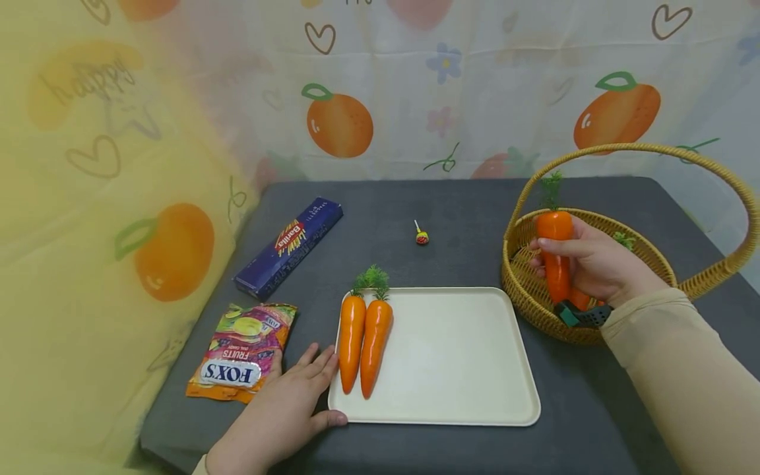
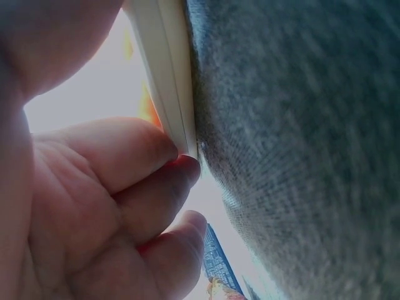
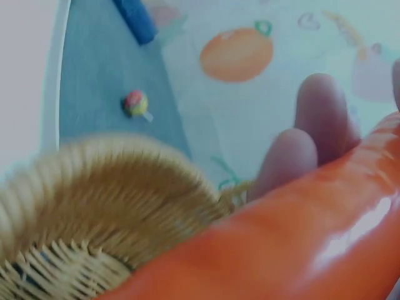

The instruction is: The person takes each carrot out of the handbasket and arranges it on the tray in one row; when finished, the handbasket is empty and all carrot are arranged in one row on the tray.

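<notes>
A carrot (image 1: 555,227) (leaves up) is over the basket (image 1: 530,311), held in the grip of the right hand (image 1: 596,262). Two more carrots (image 1: 351,343) lie on the tray (image 1: 454,356); the left hand (image 1: 291,404), grip wide, touches its left edge. A sweets bag (image 1: 240,349), spaghetti box (image 1: 289,247) and lollipop (image 1: 422,237) share the worktop (image 1: 427,452).

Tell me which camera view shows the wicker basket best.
The head view: it shows the wicker basket almost whole, arched handle included, though the right hand and its carrot hide part. The right wrist view shows only some rim and weave, partly blurred; the left wrist view shows none of it.
</notes>
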### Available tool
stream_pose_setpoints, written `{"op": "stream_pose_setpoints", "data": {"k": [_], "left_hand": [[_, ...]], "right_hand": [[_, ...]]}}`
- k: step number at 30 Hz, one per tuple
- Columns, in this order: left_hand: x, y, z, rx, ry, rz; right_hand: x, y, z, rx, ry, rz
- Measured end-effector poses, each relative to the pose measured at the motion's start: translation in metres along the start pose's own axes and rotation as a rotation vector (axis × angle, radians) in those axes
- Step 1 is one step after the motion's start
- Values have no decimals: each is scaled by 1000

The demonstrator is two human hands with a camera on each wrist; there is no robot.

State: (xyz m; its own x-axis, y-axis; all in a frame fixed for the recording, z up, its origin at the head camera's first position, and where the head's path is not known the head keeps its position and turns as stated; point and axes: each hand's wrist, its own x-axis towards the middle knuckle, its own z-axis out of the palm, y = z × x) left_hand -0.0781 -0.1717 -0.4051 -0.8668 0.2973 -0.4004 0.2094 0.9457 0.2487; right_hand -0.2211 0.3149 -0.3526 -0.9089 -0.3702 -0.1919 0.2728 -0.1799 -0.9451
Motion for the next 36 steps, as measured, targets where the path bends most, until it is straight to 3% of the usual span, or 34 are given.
{"op": "stream_pose_setpoints", "data": {"k": [7, 13, 21, 26, 31, 36], "left_hand": [[1, -1, 1, 0, -3, -11], [3, -1, 1, 4, -15, -18], [3, 0, -1, 8, -15, -14], [3, 0, -1, 6, -26, -22], [3, 0, -1, 6, -28, -32], [1, 2, 0, 4, -8, -21]], "right_hand": [[-16, 1, 26, 82, -67, -154], [-25, 15, 56, 61, -97, -181], [-29, 39, 90, 43, -93, -135], [-24, 53, 116, 54, -102, -64], [-13, 70, 141, 74, -42, 54], [-3, 87, 156, 116, 23, 120]]}}
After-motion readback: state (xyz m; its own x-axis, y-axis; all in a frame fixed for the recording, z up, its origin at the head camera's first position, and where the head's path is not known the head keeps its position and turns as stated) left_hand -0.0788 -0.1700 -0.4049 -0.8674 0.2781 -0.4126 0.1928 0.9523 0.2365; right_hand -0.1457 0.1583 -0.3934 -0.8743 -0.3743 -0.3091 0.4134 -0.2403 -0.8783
